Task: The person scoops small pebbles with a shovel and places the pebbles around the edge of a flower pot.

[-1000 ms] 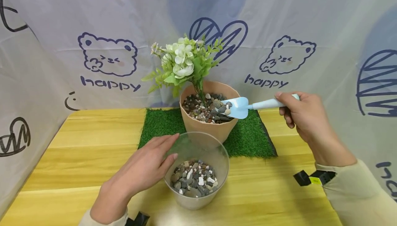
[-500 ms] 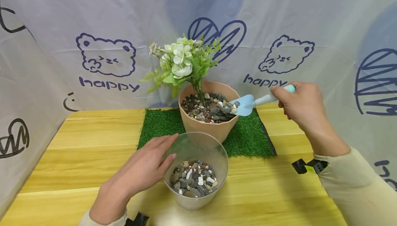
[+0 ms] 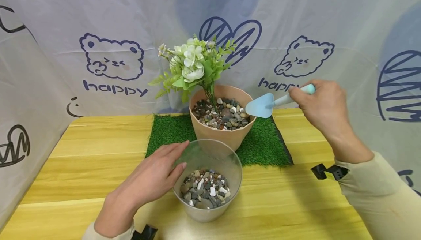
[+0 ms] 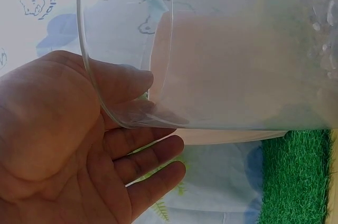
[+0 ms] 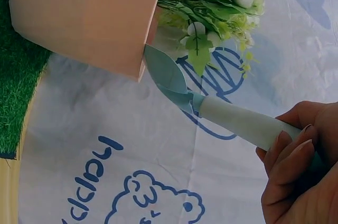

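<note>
My right hand (image 3: 323, 110) grips the pale handle of a small light-blue trowel (image 3: 261, 106), its blade tilted at the right rim of a peach flowerpot (image 3: 217, 137). No stones show on the blade. The pot bears pebbles (image 3: 230, 117) and a bunch of white flowers with green leaves (image 3: 192, 62). My left hand (image 3: 152, 176) lies at the left rim of a clear plastic tub (image 3: 235, 181), fingers fairly straight. In the left wrist view, the thumb (image 4: 124, 82) shows through the clear wall and the other fingers (image 4: 150, 158) spread beside it. Mixed stones (image 3: 205, 192) cover the tub's bottom.
The pot stands on a green artificial grass mat (image 3: 269, 148) at the back of a yellow wooden table (image 3: 88, 167). Right behind hangs a pale cloth (image 3: 158, 9) printed with bears and hearts. The tub stands in front of the pot.
Stones have slid off the trowel into the pot's right side. My right hand has risen slightly, and the blade has tipped and drawn back to the rim. The left hand stays put.
</note>
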Demonstrator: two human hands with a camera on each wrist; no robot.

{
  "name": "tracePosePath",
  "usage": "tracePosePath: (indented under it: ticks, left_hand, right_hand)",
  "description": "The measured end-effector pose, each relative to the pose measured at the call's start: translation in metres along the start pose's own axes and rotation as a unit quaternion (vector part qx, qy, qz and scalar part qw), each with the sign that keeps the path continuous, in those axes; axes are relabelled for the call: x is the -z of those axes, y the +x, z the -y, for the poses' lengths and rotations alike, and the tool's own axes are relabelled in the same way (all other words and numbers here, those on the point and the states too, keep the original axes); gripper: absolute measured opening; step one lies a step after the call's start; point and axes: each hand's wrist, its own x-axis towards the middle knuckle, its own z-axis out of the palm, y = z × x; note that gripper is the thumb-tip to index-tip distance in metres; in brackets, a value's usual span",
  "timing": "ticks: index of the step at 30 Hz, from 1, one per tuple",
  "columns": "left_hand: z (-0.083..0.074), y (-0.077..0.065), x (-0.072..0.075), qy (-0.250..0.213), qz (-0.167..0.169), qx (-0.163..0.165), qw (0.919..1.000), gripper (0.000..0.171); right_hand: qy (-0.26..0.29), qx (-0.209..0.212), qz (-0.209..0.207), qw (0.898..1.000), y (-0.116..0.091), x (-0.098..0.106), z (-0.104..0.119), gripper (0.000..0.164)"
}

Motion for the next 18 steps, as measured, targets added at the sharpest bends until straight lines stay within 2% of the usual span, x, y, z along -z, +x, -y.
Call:
tracePosePath:
  ticks: [4,7,10,14,18]
  left_hand:
    - [0.000,0.000,0.000,0.000,0.002,-0.001,1.0000,0.061]
    - [0.000,0.000,0.000,-0.002,0.000,-0.003,1.0000,0.061]
    - [0.000,0.000,0.001,-0.002,-0.001,-0.006,1.0000,0.060]
    - [0.000,0.000,0.001,-0.001,0.000,-0.006,1.0000,0.060]
    - [0.000,0.000,0.001,0.001,-0.001,-0.006,1.0000,0.060]
  right_hand:
    - [-0.009,0.008,-0.006,1.000,-0.001,-0.001,0.003,0.040]
    - [0.003,0.026,-0.015,1.000,-0.004,-0.002,0.005,0.040]
    - [0.047,0.046,-0.025,0.998,-0.011,-0.003,0.008,0.037]
    - [0.128,0.082,-0.017,0.988,-0.027,-0.007,0.016,0.029]
    - [0.144,0.149,0.004,0.978,-0.052,-0.015,0.027,0.016]
